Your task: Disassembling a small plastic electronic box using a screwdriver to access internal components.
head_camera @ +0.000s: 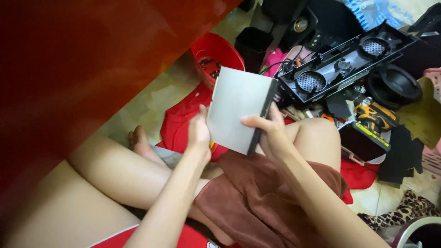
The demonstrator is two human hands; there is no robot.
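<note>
A flat grey rectangular device (pixel 235 106) with a black front edge, like a slim disc drive, is held up over my lap. My left hand (pixel 198 133) grips its left edge with the thumb against the grey face. Its black right edge is pinched by my right hand (pixel 271 131), thumb on top. A brown cloth (pixel 257 197) lies across my crossed legs below the device.
A red bowl (pixel 216 57) with small parts sits on the tiled floor ahead. A black opened speaker panel (pixel 342 66), a round speaker cone (pixel 395 85), a yellow-black power drill (pixel 374 115) and red fabric (pixel 181 121) crowd the right. A large red blurred surface (pixel 82 64) fills the upper left.
</note>
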